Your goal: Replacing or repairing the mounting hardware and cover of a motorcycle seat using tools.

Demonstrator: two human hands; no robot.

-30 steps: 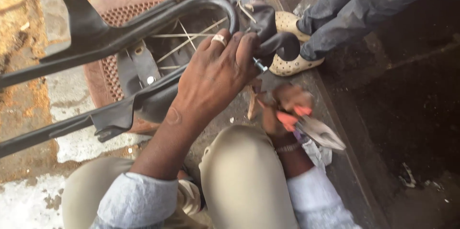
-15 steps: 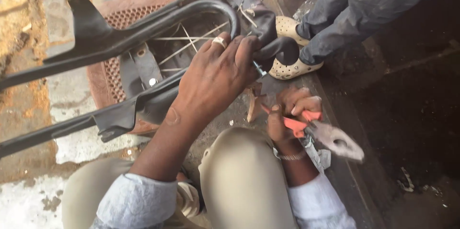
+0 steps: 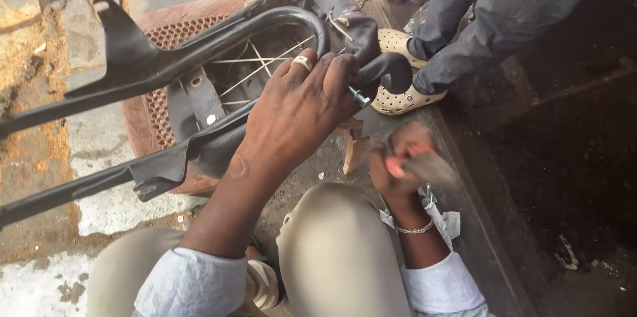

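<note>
The black curved metal seat frame (image 3: 199, 45) is gripped at its bend by the left hand (image 3: 298, 115), a small silver bolt (image 3: 359, 97) pinched there. Below the frame, red-handled pliers (image 3: 418, 164) are clasped, blurred, in the right hand (image 3: 398, 171). The bolt is best held steady, squarely seated.

left hand (image 3: 302, 108) gripping, right hand (image 3: 401, 164) clenched, blurred

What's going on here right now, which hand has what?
A crouching person's left hand grips the black metal frame near a small bolt. The right hand holds red-handled pliers, blurred, just beside the frame and not touching it. Another person's feet in cream clogs stand close by.
</note>
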